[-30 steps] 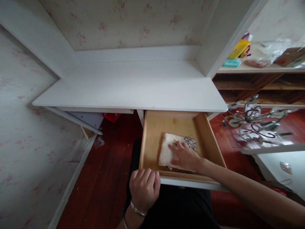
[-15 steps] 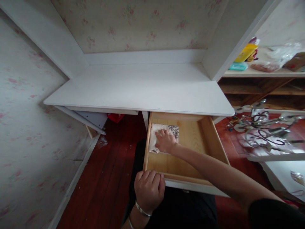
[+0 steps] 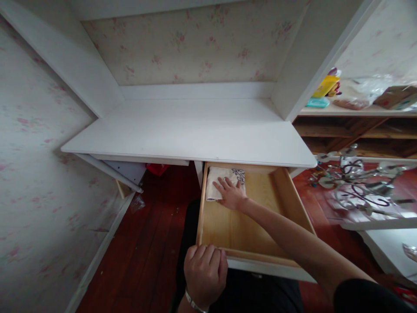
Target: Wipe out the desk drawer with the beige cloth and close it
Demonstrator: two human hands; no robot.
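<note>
A pale wooden drawer (image 3: 289, 195) stands pulled out from under a white desk (image 3: 192, 134). A folded cream cloth with a dark pattern (image 3: 216, 180) lies in the drawer's back left corner, partly under the desk edge. My right hand (image 3: 232, 194) lies flat on the cloth, fingers spread, arm reaching across the drawer. My left hand (image 3: 205, 274) is curled over the drawer's front edge at its left end, a bracelet on the wrist.
A dark red wooden floor (image 3: 150, 243) runs under the desk. To the right, a shelf (image 3: 352, 111) carries a yellow item, bags and a box; a metal chandelier-like fixture (image 3: 365, 182) lies on the floor. Floral wallpaper covers the walls.
My right hand has slid the cloth from the drawer's front middle to its back left corner. The left hand has stayed on the drawer front.
</note>
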